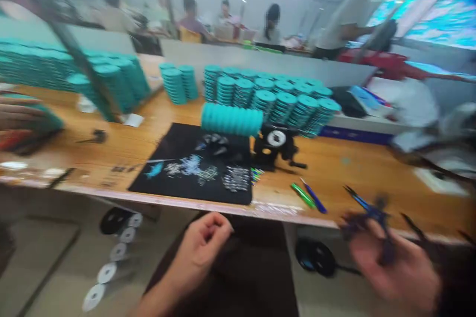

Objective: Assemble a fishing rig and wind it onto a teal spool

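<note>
My left hand (203, 240) hovers over my lap just below the table edge. Its fingers are curled in with thumb and forefinger together; whatever may be between them is hidden. My right hand (397, 262), smeared by motion, is at the right front edge, closed around a dark blue hand tool (377, 213) with a pointed end; its exact kind is blurred. Left of that hand lie a green pen-like tool (303, 195) and a blue pen-like tool (315, 197). A black mat (189, 193) holds loose piles of small parts, including silvery pieces (237, 179).
Behind the mat, a row of teal discs (232, 119) lies sideways by a black cranked device (278, 146). Stacks of teal spools (264, 99) line the back. A slanted post (80, 54) rises at left, near another person's hand (18, 114). White reels (107, 273) hang below the table.
</note>
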Tool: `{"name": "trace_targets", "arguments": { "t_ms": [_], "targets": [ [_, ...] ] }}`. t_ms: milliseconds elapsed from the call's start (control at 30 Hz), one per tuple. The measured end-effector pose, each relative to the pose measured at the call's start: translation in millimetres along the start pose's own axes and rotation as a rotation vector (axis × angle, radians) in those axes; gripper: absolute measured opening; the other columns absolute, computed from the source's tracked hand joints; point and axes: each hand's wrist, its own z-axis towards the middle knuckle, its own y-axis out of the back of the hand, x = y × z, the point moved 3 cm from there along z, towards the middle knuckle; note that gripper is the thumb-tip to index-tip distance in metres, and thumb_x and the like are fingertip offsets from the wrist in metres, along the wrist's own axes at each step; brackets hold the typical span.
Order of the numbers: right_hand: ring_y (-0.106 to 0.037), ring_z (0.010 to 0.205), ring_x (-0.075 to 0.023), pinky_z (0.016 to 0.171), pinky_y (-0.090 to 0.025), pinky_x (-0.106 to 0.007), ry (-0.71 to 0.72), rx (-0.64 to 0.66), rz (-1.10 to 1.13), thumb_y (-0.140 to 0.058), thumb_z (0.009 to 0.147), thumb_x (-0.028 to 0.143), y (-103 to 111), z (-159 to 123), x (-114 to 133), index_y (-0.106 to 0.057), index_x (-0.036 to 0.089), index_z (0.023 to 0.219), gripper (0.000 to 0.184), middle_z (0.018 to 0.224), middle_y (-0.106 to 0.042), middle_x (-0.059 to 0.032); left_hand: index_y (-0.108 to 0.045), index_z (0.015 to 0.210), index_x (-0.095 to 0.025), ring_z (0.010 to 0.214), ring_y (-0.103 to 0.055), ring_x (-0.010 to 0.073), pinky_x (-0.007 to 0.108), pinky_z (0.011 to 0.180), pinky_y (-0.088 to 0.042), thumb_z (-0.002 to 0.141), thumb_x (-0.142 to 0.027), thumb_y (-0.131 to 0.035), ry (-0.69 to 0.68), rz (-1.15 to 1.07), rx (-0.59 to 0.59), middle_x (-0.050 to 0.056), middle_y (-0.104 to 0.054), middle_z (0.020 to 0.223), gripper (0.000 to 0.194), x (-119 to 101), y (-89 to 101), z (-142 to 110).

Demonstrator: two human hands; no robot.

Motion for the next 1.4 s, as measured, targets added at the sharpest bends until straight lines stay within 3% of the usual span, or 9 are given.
{"name": "trace_targets", "arguments": {
  "t_ms": [67,133,233,333,433,700,933,1167,1400],
  "targets": [
    [-0.065,0.094,-0.0296,0.087,-0.053,-0.049,-0.126,0.053,0.192,-0.062,0.084,0.049,12.0,-24.2,-2.1,-0.061,0.022,0.058,0.037,0.093,-0.067,-0.0096,-0.057,0.076,-0.016,0.059,-0.033,0.0096,0.021,0.054,-0.027,0.087,-0.045,-0.059,-0.012,0.066,0.036,-0.005,-0.043,0.064,0.031,1.9,-2.3,1.5],
    [-0.063,0.098,-0.03,0.093,-0.049,-0.049,-0.214,0.198,0.234,-0.06,0.085,0.047,-2.9,-49.3,-10.0,-0.07,0.023,0.08,0.027,0.096,-0.067,-0.0082,-0.058,0.077,-0.017,0.06,-0.035,0.0106,0.021,0.055,-0.029,0.088,-0.045,-0.058,-0.019,0.112,0.035,-0.005,-0.044,0.065,0.03,3.4,-7.3,-1.7],
    [-0.061,0.103,-0.0303,0.097,-0.044,-0.046,-0.24,0.421,0.087,-0.056,0.089,0.047,-36.0,-83.8,-16.8,-0.07,0.02,0.105,0.034,0.105,-0.067,-0.0099,-0.06,0.077,-0.018,0.059,-0.036,0.0118,0.021,0.053,-0.029,0.087,-0.045,-0.058,-0.047,0.2,-0.024,-0.004,-0.045,0.064,0.03,4.4,-13.8,-10.4],
    [-0.059,0.101,-0.027,0.091,-0.044,-0.038,-0.182,0.583,-0.155,-0.051,0.095,0.042,-57.5,-109.9,-10.5,-0.068,0.019,0.103,0.029,0.105,-0.064,-0.009,-0.061,0.078,-0.018,0.057,-0.037,0.0117,0.021,0.051,-0.028,0.088,-0.045,-0.056,-0.067,0.277,-0.049,-0.004,-0.047,0.063,0.029,6.5,-16.0,-15.5],
    [-0.057,0.094,-0.0219,0.084,-0.044,-0.031,-0.073,0.652,-0.302,-0.053,0.094,0.029,-69.3,-125.1,1.1,-0.065,0.02,0.099,0.016,0.099,-0.061,-0.0054,-0.061,0.08,-0.018,0.056,-0.04,0.011,0.02,0.05,-0.031,0.088,-0.043,-0.056,-0.081,0.331,-0.034,-0.004,-0.049,0.063,0.027,7.2,-16.8,-18.4],
    [-0.056,0.09,-0.0175,0.08,-0.042,-0.027,0.019,0.669,-0.418,-0.054,0.093,0.016,-83.9,-135.8,7.4,-0.061,0.02,0.099,0.01,0.099,-0.059,-0.0027,-0.063,0.082,-0.018,0.046,-0.043,0.0093,0.018,0.044,-0.035,0.09,-0.035,-0.056,-0.257,0.544,-0.051,-0.004,-0.054,0.059,0.02,3.0,-21.0,-28.5],
    [-0.054,0.091,-0.0169,0.082,-0.041,-0.027,0.033,0.728,-0.459,-0.05,0.096,0.015,-91.6,-139.0,8.1,-0.056,0.02,0.088,0.011,0.095,-0.057,-0.0019,-0.062,0.088,-0.019,0.047,-0.046,0.0096,0.018,0.047,-0.039,0.092,-0.03,-0.053,-0.358,0.642,0.036,-0.003,-0.055,0.062,0.015,11.6,-18.9,-28.7],
    [-0.05,0.073,-0.0157,0.067,-0.038,-0.028,0.062,0.581,-0.442,-0.047,0.096,0.02,-94.3,-146.9,-7.5,-0.049,0.02,0.075,0.02,0.078,-0.052,-0.0002,-0.061,0.087,-0.019,0.052,-0.041,0.0108,0.019,0.046,-0.034,0.092,-0.037,-0.052,-0.196,0.496,0.061,-0.003,-0.05,0.065,0.021,10.6,-20.9,-30.0],
    [-0.053,0.074,-0.0165,0.066,-0.039,-0.028,0.022,0.537,-0.397,-0.049,0.096,0.025,-95.6,-153.5,-13.0,-0.054,0.019,0.076,0.021,0.08,-0.057,-0.0019,-0.059,0.087,-0.019,0.057,-0.041,0.0113,0.021,0.05,-0.034,0.092,-0.04,-0.052,-0.101,0.376,0.111,-0.002,-0.051,0.069,0.023,10.9,-22.5,-32.2]
  ]
}}
